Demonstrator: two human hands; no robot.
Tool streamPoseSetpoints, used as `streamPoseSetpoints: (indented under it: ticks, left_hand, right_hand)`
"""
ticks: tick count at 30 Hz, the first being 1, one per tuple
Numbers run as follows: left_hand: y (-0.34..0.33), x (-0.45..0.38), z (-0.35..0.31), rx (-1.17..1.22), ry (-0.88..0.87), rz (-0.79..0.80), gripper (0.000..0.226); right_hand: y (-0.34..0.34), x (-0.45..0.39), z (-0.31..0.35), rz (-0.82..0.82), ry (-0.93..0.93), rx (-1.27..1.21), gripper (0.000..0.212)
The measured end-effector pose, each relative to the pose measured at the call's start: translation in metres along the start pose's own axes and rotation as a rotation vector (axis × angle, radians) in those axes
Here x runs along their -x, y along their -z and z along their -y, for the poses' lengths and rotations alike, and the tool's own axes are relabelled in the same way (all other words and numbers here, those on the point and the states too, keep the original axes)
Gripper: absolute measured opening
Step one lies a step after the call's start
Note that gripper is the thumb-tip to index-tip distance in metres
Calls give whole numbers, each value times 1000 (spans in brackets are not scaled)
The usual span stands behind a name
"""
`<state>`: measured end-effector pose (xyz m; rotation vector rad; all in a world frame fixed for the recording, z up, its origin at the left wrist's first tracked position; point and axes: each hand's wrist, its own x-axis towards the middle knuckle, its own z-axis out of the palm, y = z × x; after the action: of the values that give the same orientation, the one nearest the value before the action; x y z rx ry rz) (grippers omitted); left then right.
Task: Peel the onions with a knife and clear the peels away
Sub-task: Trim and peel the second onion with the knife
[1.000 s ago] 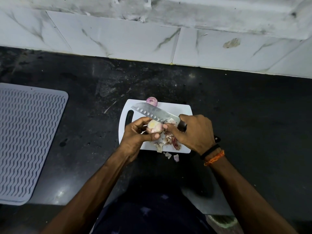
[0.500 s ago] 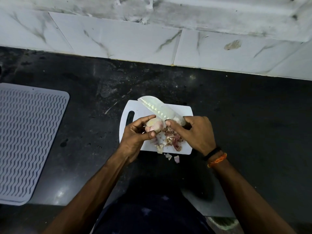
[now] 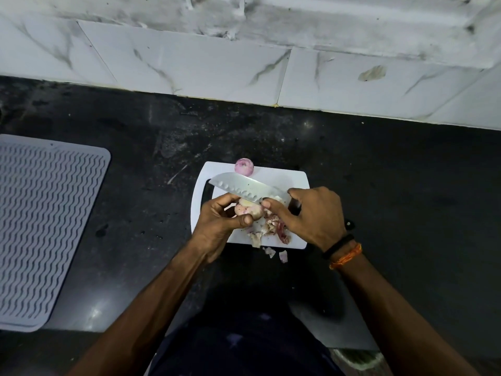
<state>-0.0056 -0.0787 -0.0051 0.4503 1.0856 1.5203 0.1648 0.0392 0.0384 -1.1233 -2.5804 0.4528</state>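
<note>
Dark stone desk [image 3: 379, 185] is carrying a white cutting board [image 3: 279, 177]. Over it, the left hand [image 3: 217, 221] is gripping a half-peeled onion [image 3: 248, 210], while the right hand [image 3: 314, 215] is clasping the knife [image 3: 244, 187], blade pointing far-left. One peeled onion [image 3: 244, 166] is sitting at the board's far edge; peels [image 3: 273, 229] are lying uncleared at the near edge.

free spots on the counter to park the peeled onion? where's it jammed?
Bare counter between the ribbed mat and the cutting board; more bare counter right of the board. Crowded: the board's near half, with both hands, the knife and peels; another onion sits at its far edge.
</note>
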Motion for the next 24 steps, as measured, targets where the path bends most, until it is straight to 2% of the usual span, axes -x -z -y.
streamPoseSetpoints:
  ticks: [8, 12, 21, 24]
  left_hand:
    - [4, -1, -3, 28, 15, 14, 71]
    - [0, 0, -5, 54, 10, 20, 65]
    - [2, 3, -3, 59, 53, 60, 71]
    - [4, 4, 1, 75, 75, 46, 72]
  right_hand:
    - [1, -1, -7, -58, -44, -27, 64]
    - [0, 1, -6, -44, -27, 26, 62]
    - [2, 2, 2, -57, 36, -30, 57]
    - [0, 1, -1, -53, 40, -32, 62]
